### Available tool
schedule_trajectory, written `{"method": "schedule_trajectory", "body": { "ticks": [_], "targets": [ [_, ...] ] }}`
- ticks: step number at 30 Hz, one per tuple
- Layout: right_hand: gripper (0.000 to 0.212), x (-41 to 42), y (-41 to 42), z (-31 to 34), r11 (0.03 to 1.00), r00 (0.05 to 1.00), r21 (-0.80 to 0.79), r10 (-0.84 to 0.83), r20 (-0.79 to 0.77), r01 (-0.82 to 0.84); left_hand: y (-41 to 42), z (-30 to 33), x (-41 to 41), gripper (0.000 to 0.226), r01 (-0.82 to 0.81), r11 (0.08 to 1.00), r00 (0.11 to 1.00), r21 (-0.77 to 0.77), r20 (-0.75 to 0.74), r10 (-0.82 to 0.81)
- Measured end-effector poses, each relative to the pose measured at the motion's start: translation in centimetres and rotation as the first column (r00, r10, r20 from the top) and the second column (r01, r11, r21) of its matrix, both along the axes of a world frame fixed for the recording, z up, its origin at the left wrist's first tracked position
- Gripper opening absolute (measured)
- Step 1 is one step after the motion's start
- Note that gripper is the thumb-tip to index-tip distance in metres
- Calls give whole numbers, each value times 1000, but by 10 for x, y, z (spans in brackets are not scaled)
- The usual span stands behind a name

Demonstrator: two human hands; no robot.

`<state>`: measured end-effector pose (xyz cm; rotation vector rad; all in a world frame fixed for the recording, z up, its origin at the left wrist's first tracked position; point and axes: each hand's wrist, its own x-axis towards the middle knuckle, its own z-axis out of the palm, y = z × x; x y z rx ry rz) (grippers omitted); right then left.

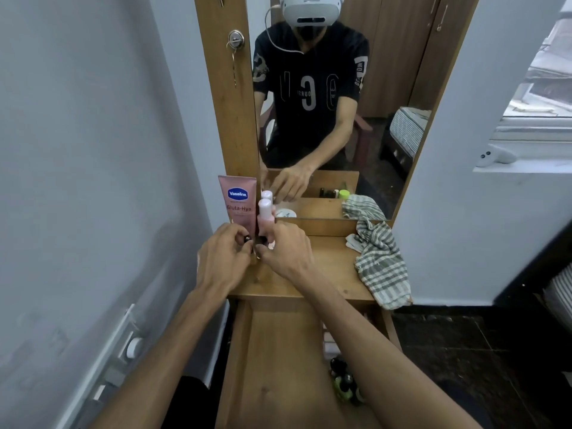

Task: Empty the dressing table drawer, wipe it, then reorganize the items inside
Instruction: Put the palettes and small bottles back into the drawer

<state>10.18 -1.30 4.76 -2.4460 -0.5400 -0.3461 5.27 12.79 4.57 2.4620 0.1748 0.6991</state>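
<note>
Both hands work at the surface (pixel 325 264): right hand (pixel 286 250) fingers grip 1 small pink bottle (pixel 265 216) low, upright beside the Vaseline tube (pixel 237 202); left hand (pixel 221 257) pinches sth small & dark — light, rigid, prob. slippery plastic.

A key (pixel 234 61) hangs from a lock (pixel 236 39) on the mirror's wooden frame; a white controller (pixel 495 155) lies on the windowsill.

Grey walls (pixel 77 150), dark floor (pixel 464 351), window (pixel 544 72)
</note>
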Motion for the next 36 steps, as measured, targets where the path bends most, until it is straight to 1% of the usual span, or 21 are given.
{"method": "schedule_trajectory", "body": {
  "ticks": [4, 6, 9, 11, 14, 18, 20, 22, 24, 27, 31, 36],
  "targets": [
    [20, -20, -23, 4, 996, 994, 78, 61, -86, -54, -6, 8, -23, 12, 20, 1000, 999, -11, 27, -20],
    [14, -38, -39, 6, 991, 990, 115, 88, -111, -75, -14, 10, -40, 14, 68, 997, 997, -30, 46, -67],
    [7, -71, -64, 3, 988, 978, 111, 124, -165, -107, -33, 9, -70, 14, 144, 989, 989, -33, 42, -143],
    [7, -93, -81, 2, 986, 968, 113, 145, -205, -124, -46, 6, -88, 16, 184, 983, 983, -27, 21, -184],
    [14, -127, -108, 0, 986, 959, 96, 155, -239, -135, -65, -4, -113, 19, 270, 963, 962, -29, -34, -270],
    [13, -164, -146, -1, 978, 937, 63, 207, -282, -197, -84, -17, -139, 10, 400, 916, 907, -40, -123, -402],
    [13, -177, -164, -5, 976, 927, 19, 213, -310, -218, -96, -23, -151, 10, 430, 901, 887, -53, -158, -433],
    [14, -188, -179, -11, 976, 929, -44, 190, -318, -215, -109, -31, -160, 11, 456, 889, 869, -33, -199, -453],
    [16, -196, -192, -17, 978, 940, -109, 134, -314, -176, -122, -37, -166, 12, 494, 870, 844, -1, -240, -479],
    [21, -202, -207, -26, 971, 945, -206, 47, -323, -118, -140, -42, -168, 17, 518, 855, 825, 10, -271, -497],
    [20, -199, -225, -36, 948, 960, -314, -31, -279, -60, -166, -45, -167, 23, 530, 847, 824, 46, -263, -502],
    [19, -193, -234, -49, 930, 959, -367, -78, -272, -29, -186, -48, -161, 24, 505, 861, 847, 57, -224, -482]
  ]
}}
